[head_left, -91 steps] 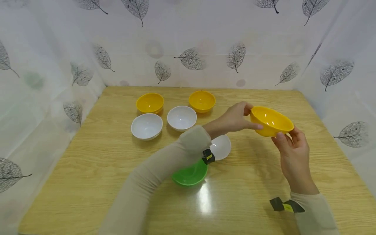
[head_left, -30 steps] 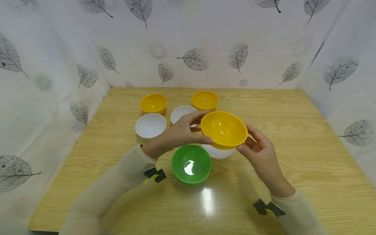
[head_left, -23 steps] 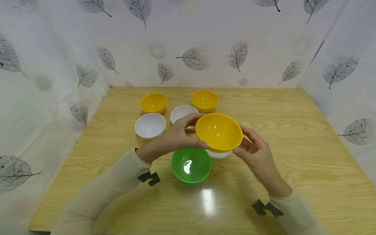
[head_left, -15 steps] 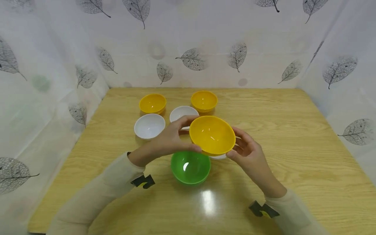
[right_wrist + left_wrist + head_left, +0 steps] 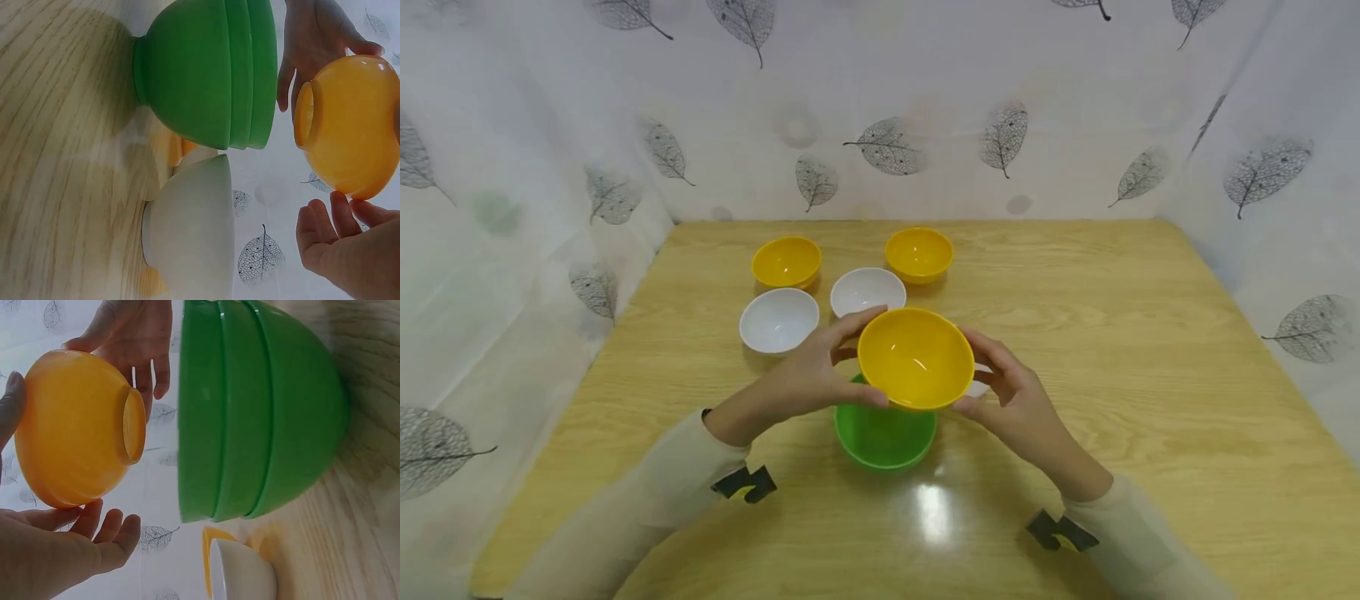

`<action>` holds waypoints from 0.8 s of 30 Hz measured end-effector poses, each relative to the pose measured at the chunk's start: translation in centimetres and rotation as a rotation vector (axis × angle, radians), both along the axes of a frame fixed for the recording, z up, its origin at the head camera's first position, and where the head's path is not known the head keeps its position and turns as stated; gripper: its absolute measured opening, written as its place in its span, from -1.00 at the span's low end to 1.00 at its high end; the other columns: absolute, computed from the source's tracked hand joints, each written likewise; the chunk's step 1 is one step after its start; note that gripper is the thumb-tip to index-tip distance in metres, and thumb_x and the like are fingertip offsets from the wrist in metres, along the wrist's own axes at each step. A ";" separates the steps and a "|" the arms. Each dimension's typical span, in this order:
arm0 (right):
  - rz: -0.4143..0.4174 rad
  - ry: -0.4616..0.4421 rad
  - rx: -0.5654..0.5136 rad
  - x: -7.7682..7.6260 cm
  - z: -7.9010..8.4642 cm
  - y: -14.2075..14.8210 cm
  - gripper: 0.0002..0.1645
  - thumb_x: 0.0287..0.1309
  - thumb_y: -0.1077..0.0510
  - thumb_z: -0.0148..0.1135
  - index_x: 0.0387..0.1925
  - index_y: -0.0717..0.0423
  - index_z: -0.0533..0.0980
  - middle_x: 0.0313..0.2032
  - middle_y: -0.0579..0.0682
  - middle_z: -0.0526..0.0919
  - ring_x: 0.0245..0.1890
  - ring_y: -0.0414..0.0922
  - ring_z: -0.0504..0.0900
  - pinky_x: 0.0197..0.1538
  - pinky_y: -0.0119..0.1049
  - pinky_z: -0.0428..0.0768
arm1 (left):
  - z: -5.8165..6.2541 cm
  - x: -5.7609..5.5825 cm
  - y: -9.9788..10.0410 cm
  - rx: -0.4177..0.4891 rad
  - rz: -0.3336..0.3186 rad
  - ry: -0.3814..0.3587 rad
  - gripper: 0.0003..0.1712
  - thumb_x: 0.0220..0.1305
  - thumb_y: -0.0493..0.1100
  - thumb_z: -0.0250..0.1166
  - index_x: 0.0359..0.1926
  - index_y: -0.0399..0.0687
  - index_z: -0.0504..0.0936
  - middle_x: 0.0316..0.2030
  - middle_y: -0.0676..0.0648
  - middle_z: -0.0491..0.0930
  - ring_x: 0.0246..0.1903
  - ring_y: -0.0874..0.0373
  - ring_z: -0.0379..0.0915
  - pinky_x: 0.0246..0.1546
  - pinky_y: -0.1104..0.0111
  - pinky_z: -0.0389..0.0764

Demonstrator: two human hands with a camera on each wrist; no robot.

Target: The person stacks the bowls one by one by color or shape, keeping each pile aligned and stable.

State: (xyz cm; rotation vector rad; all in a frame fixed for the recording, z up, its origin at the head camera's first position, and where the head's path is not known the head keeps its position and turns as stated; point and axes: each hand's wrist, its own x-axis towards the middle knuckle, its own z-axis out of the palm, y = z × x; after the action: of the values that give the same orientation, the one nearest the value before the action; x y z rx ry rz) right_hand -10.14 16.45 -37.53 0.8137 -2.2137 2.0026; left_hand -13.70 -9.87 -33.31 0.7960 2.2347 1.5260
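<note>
A yellow bowl (image 5: 916, 358) hangs in the air, its inside tipped toward the head camera. My left hand (image 5: 805, 379) pinches its left rim between thumb and fingers; my right hand (image 5: 1018, 408) pinches the right side the same way. Right under it stands a stack of green bowls (image 5: 886, 446), three nested rims showing in the left wrist view. In that view the yellow bowl's foot (image 5: 134, 425) faces the top of the green stack (image 5: 294, 412), with a gap between them. The held bowl hides the rear of the stack in the head view.
Two white bowls (image 5: 778, 322) stand behind and to the left, with two yellow bowls (image 5: 919, 254) farther back. Another white bowl (image 5: 194, 231) stands close to the green stack, mostly hidden in the head view. Leaf-printed curtains (image 5: 1075, 100) border the wooden table (image 5: 1150, 333).
Both hands have carried the yellow bowl from the right side leftward and toward me, over the green stack. The bowls on the table have stayed put.
</note>
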 end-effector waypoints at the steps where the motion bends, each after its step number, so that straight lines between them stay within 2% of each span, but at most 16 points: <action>1: 0.006 0.005 0.011 0.0 0.0 -0.1 -0.18 -0.02 0.43 0.27 0.31 0.21 0.22 0.22 0.08 0.34 0.13 0.00 0.34 0.09 -0.22 0.43 | -0.1 0.1 -0.2 -0.006 0.003 0.013 0.14 -0.15 0.17 0.45 0.42 0.00 0.08 0.30 0.13 0.17 0.16 0.26 0.23 0.15 0.33 0.30; 4: 0.016 0.016 0.032 -0.1 -0.1 -0.3 -0.15 -0.08 0.44 0.32 0.30 0.19 0.24 0.23 0.06 0.34 0.14 0.00 0.32 0.08 -0.19 0.43 | -0.4 0.2 -0.6 -0.031 -0.002 0.076 0.15 -0.16 0.18 0.46 0.40 -0.06 0.10 0.30 0.12 0.19 0.16 0.25 0.21 0.15 0.29 0.31; 10: 0.016 -0.034 0.083 0.2 -0.3 -0.8 -0.16 -0.12 0.36 0.38 0.26 0.16 0.30 0.18 -0.03 0.40 0.13 -0.06 0.35 0.07 -0.15 0.45 | -0.4 0.3 -1.4 -0.137 -0.026 0.183 0.14 -0.24 0.28 0.45 0.33 -0.07 0.19 0.22 0.08 0.28 0.15 0.22 0.20 0.14 0.10 0.29; 15: 0.011 -0.013 0.169 0.1 -0.6 -1.0 -0.12 -0.19 0.28 0.45 0.25 0.12 0.32 0.17 -0.07 0.41 0.15 -0.11 0.34 0.09 -0.03 0.42 | -0.7 0.8 -2.0 -0.232 -0.025 0.205 0.17 -0.30 0.27 0.49 0.31 -0.12 0.18 0.24 0.02 0.26 0.19 0.19 0.15 0.17 0.05 0.24; 20: -0.016 0.085 0.318 0.0 -1.2 -1.0 -0.11 -0.24 0.10 0.49 0.22 0.07 0.35 0.16 -0.10 0.41 0.14 -0.14 0.32 0.07 0.00 0.42 | -1.8 1.2 -2.2 -0.268 -0.006 0.175 0.22 -0.35 0.25 0.51 0.30 -0.17 0.16 0.24 -0.05 0.26 0.19 0.14 0.16 0.18 0.04 0.23; 24: -0.024 0.124 0.402 0.1 -1.5 -0.9 -0.12 -0.23 -0.03 0.48 0.21 0.06 0.37 0.16 -0.08 0.37 0.15 -0.13 0.29 0.09 -0.02 0.39 | -2.5 1.5 -2.4 -0.281 0.005 0.178 0.25 -0.37 0.25 0.51 0.29 -0.24 0.15 0.23 -0.11 0.25 0.20 0.08 0.14 0.20 0.09 0.21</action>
State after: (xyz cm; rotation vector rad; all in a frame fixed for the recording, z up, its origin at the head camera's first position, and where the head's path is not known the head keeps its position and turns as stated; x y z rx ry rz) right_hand -10.01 15.51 -39.07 0.9082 -2.5711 1.4669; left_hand -12.22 -12.25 -35.85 0.8663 2.5072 1.1444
